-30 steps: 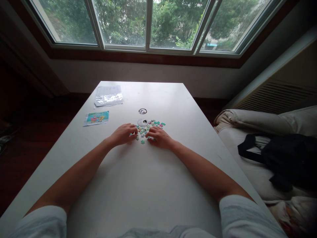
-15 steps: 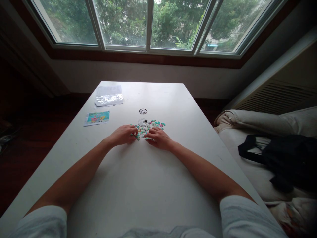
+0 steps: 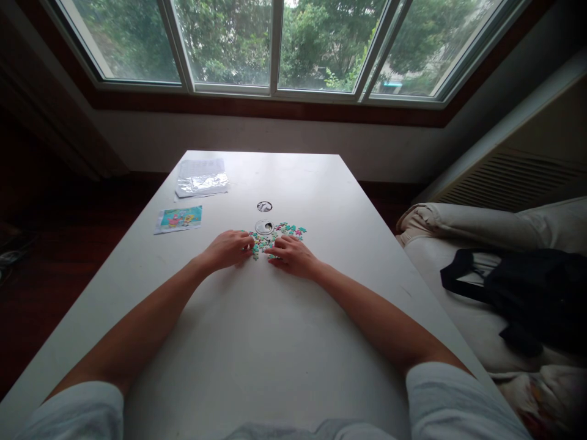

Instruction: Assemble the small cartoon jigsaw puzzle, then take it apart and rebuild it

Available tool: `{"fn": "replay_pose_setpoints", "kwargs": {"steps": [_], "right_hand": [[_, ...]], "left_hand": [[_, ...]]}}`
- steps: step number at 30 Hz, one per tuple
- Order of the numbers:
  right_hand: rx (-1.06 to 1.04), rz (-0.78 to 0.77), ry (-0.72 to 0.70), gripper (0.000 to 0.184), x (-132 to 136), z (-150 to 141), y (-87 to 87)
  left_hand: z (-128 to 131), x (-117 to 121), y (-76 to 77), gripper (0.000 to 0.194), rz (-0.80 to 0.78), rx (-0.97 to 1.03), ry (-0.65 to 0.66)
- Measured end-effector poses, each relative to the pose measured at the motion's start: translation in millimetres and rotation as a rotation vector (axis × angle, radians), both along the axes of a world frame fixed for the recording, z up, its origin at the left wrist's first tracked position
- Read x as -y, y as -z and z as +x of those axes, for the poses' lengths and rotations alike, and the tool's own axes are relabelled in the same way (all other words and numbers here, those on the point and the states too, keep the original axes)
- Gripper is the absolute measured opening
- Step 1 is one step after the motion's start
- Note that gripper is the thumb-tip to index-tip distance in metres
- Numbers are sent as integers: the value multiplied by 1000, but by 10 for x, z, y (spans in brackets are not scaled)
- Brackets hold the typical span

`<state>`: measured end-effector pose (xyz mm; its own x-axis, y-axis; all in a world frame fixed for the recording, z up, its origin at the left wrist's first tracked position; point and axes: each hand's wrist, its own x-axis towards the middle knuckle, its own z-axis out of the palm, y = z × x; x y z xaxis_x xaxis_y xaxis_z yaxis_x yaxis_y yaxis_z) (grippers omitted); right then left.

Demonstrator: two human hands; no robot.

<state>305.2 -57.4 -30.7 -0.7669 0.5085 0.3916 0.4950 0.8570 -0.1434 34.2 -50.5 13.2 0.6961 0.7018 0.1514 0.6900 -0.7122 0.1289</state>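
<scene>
Small colourful jigsaw puzzle pieces [image 3: 288,228], mostly green with some pink and yellow, lie loose in a pile on the white table [image 3: 257,342]. At the pile's left edge is my left hand [image 3: 230,248], its fingers curled in and thumb close to them; whatever lies between the fingertips is too small to make out. My right hand [image 3: 293,254] rests over the near right part of the pile, fingers stretched out and touching pieces. It hides some of them. Just beyond the pile lies a round silvery disc [image 3: 264,227], with a smaller dark-rimmed disc [image 3: 265,206] behind it.
A picture sheet [image 3: 180,219] with cartoon figures lies on the left side of the table. Behind it is a clear plastic bag [image 3: 202,182] on paper. To the right stands a pale sofa [image 3: 440,244] with a black bag [image 3: 536,293]. A window [image 3: 275,49] is ahead.
My left fingers have drawn a little closer together at the pile's edge. My right fingers have shifted slightly left over the pieces. Everything else stays where it was.
</scene>
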Motion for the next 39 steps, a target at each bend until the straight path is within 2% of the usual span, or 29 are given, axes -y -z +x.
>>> {"fn": "replay_pose_setpoints", "kwargs": {"steps": [7, 12, 17, 23, 30, 39], "right_hand": [[-1, -3, 81, 37, 1, 2, 21], [-72, -19, 140, 34, -13, 13, 33], [-94, -30, 97, 30, 2, 16, 12], [-30, -30, -40, 25, 42, -31, -5], [17, -38, -20, 29, 57, -38, -47], [-1, -37, 8, 30, 49, -41, -39]], "left_hand": [[125, 94, -83, 14, -36, 120, -7], [251, 169, 8, 14, -78, 187, -43], [227, 126, 48, 16, -32, 162, -109], [98, 66, -65, 15, -96, 68, -98], [-24, 38, -136, 14, -154, -24, -86], [36, 81, -151, 11, -163, -52, -65]]}}
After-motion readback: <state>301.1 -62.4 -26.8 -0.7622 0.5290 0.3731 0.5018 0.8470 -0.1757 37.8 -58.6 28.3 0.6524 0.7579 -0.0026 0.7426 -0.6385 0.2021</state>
